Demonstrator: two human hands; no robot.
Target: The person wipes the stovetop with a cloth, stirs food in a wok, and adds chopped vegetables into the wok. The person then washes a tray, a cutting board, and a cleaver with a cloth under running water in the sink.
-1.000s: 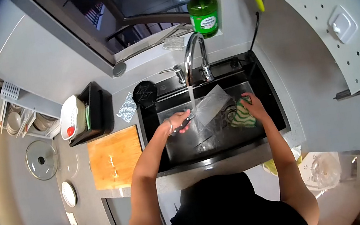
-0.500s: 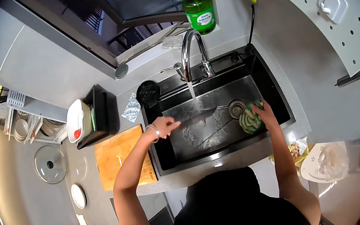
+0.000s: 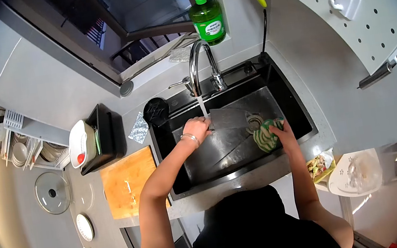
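Note:
My left hand, with a bracelet at the wrist, is closed round the handle of a kitchen knife. Its broad blade points right across the sink, flat side partly turned up. Water from the chrome faucet pours down close to my fingers and the blade's near end. In my right hand is a green-and-white striped dishcloth, gripped at the sink's right side. The cloth hangs beside the drain strainer and covers part of it. Both hands are over the black sink.
Left of the sink lies a wooden cutting board, with a black rack and a white basket behind. A green soap bottle stands on the sill. A black round item sits at the sink's back-left corner.
My left hand has moved right, nearer the water stream, and the knife's blade has turned to show more of its flat side. My right hand still grips the dishcloth. The view has shifted slightly.

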